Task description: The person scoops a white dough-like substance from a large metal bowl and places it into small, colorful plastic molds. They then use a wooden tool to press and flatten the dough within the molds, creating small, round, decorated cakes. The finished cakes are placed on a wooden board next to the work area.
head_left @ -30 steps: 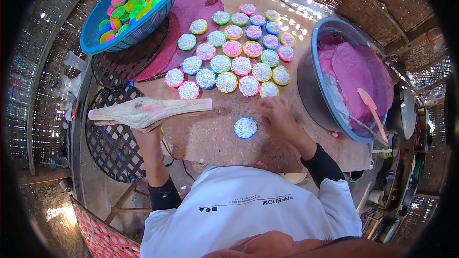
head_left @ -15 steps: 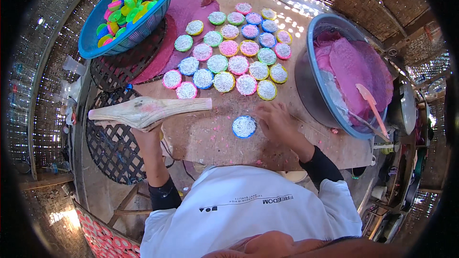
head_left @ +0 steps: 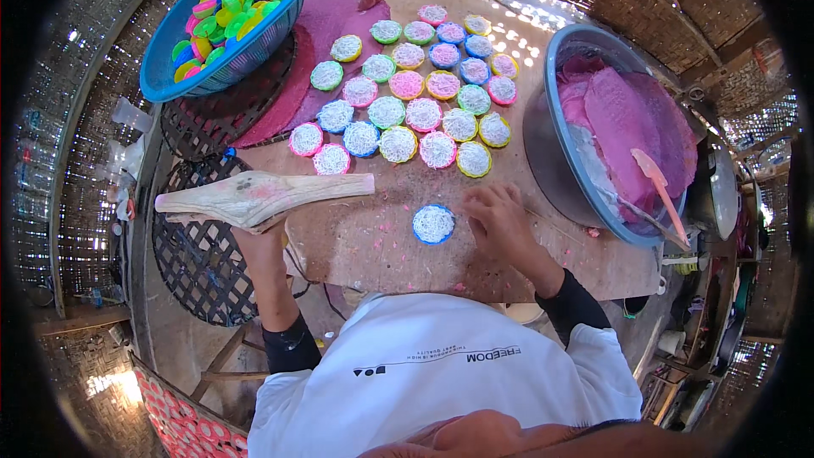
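My left hand [head_left: 261, 248] holds up a pale wooden two-handled press [head_left: 267, 191], thick in the middle and tapering to both ends. The press hides most of that hand's fingers. Right of a blue-rimmed cup [head_left: 433, 224] filled with white strands, my right hand [head_left: 502, 219] hovers with loosely bent fingers and nothing visible in them. Beyond the single cup, several small scalloped cups [head_left: 398, 145] in pink, green, blue and yellow stand in loose rows, filled with white or pinkish strands.
A blue basket [head_left: 157, 59] of colourful small cups stands far left. At right, a large tub [head_left: 551, 144] holds pink dough-like sheets and a pink spatula [head_left: 657, 191]. A dark woven rack [head_left: 191, 267] lies left, and pink crumbs dot the wooden table [head_left: 373, 259].
My right hand has shifted slightly right, away from the single blue cup. The press in my left hand stays almost where it was.
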`<state>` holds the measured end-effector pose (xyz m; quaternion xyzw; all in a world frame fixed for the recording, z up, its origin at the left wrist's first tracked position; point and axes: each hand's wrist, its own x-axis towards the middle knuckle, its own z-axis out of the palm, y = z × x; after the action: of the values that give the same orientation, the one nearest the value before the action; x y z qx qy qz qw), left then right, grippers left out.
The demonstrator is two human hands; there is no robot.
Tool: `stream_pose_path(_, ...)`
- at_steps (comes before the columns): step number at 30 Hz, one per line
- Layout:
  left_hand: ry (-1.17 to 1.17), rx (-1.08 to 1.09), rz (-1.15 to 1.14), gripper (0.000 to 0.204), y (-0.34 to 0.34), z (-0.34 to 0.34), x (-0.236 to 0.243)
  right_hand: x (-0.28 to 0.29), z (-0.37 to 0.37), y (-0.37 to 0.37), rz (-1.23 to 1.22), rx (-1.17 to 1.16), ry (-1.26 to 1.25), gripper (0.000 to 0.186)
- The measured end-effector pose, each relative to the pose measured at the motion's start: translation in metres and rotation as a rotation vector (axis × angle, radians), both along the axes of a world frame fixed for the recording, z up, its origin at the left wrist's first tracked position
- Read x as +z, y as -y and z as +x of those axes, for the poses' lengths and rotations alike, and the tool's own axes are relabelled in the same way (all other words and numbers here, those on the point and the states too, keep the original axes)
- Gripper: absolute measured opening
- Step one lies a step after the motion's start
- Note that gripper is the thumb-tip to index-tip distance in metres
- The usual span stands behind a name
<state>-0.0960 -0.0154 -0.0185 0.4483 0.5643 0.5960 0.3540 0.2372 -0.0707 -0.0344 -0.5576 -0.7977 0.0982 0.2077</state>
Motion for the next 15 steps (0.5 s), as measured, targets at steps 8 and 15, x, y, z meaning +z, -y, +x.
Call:
stream_pose_path(8,-0.040,0.004,-0.050,0.040,0.000,0.000,-0.002,0.000,-0.012,0.009,-0.066,-0.005,0.048,0.018)
stream_pose_path(15,-0.056,-0.012,-0.028,0.039,0.001,-0.001,-0.001,0.004,-0.001,0.008,-0.014,0.009,-0.051,0.022)
